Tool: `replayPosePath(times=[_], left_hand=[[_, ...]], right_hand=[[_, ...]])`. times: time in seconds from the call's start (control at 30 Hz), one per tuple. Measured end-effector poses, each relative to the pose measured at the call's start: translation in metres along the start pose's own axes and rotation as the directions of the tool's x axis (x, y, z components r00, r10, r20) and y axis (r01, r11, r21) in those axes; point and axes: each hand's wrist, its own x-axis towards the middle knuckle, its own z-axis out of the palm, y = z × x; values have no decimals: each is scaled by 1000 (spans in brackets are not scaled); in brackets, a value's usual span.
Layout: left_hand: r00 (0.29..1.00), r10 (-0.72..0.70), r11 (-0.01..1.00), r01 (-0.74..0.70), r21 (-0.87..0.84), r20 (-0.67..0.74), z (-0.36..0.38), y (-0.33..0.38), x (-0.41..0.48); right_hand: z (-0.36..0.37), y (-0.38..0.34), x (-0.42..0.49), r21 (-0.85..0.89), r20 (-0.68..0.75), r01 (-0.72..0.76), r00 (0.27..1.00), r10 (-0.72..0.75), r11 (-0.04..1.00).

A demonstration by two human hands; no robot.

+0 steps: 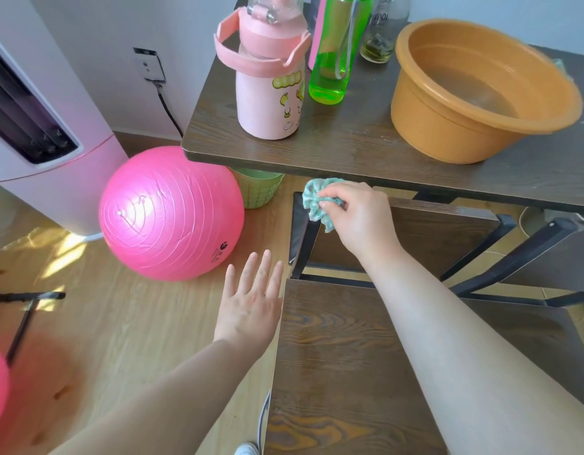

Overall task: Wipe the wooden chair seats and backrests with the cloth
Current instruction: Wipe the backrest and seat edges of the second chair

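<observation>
A dark wooden chair stands in front of me, its seat (343,366) low in the view and its backrest (448,234) tucked under the table edge. My right hand (359,218) grips a bunched teal cloth (316,205) at the backrest's top left corner. My left hand (251,303) hovers flat with straight fingers beside the seat's left edge, holding nothing. A second chair seat (546,336) shows at the right, partly hidden by my right forearm.
The dark table (349,139) carries a pink bottle (267,83), a green bottle (333,54), a glass jar (382,31) and an orange basin (481,93). A pink exercise ball (170,213) and a green basket (257,188) sit on the floor at left, beside a pink-white appliance (37,126).
</observation>
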Motion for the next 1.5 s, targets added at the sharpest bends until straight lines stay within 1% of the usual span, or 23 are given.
replayPosePath(times=[0.13, 0.27, 0.33, 0.4, 0.43, 0.47, 0.53, 0.6, 0.67, 0.8, 0.87, 0.93, 1.03, 1.1, 1.17, 1.27, 1.37, 1.43, 1.5], left_hand=[[1000, 6, 1000, -6, 20, 9, 10, 5, -3], [999, 8, 999, -10, 41, 47, 23, 12, -5], [998, 6, 999, -9, 40, 64, 32, 18, -8], [997, 2, 999, -5, 38, 83, 41, 25, -10], [996, -1, 999, -3, 39, 91, 44, 28, -10], [995, -4, 999, 0, 37, 99, 48, 32, -10], [994, -7, 1000, 4, 27, 109, 54, 41, -10], [994, -9, 1000, 8, 18, 106, 61, 48, -7], [994, -19, 1000, 18, 7, 106, 71, 55, -3], [989, -54, 998, 56, -13, 135, 89, 67, 2], [987, -67, 997, 72, -32, 149, 93, 75, 0], [985, -71, 996, 79, -47, 157, 94, 84, -3], [985, -75, 995, 84, -50, 155, 92, 96, -7], [985, -75, 995, 85, -56, 155, 92, 104, -8], [986, -73, 995, 81, -53, 153, 95, 111, -9], [983, -74, 995, 83, -48, 168, 104, 122, -12], [982, -65, 997, 73, -38, 178, 113, 134, -14], [982, -57, 997, 64, -32, 181, 118, 141, -15], [982, -48, 998, 55, -29, 183, 121, 148, -15]], right_hand=[[3, 5, -11, 29, -62, 61, 996, -59, 998], [11, 11, -13, 64, -123, 85, 989, -77, 994], [17, 17, -15, 57, -155, 120, 982, -110, 991], [27, 29, -22, 46, -135, 163, 979, -155, 986], [34, 37, -30, 38, -82, 161, 984, -158, 986], [42, 48, -40, 31, -11, 141, 990, -141, 989], [59, 78, -66, 18, 93, 51, 994, -53, 999], [72, 111, -91, 17, 109, -86, 990, 84, 996], [81, 142, -110, 36, 86, -209, 975, 205, 977], [92, 183, -143, 44, 111, -353, 932, 346, 935], [91, 198, -160, 80, 159, -451, 886, 435, 889], [88, 210, -175, 168, 261, -575, 809, 527, 800], [83, 227, -187, 253, 399, -678, 723, 564, 690], [79, 237, -191, 282, 441, -710, 693, 570, 645], [76, 248, -193, 264, 456, -721, 678, 576, 640], [74, 268, -199, 177, 464, -698, 681, 567, 694], [73, 284, -207, 53, 424, -641, 709, 564, 766], [72, 288, -210, 10, 388, -639, 711, 586, 769], [70, 291, -213, -11, 382, -626, 718, 582, 780]])
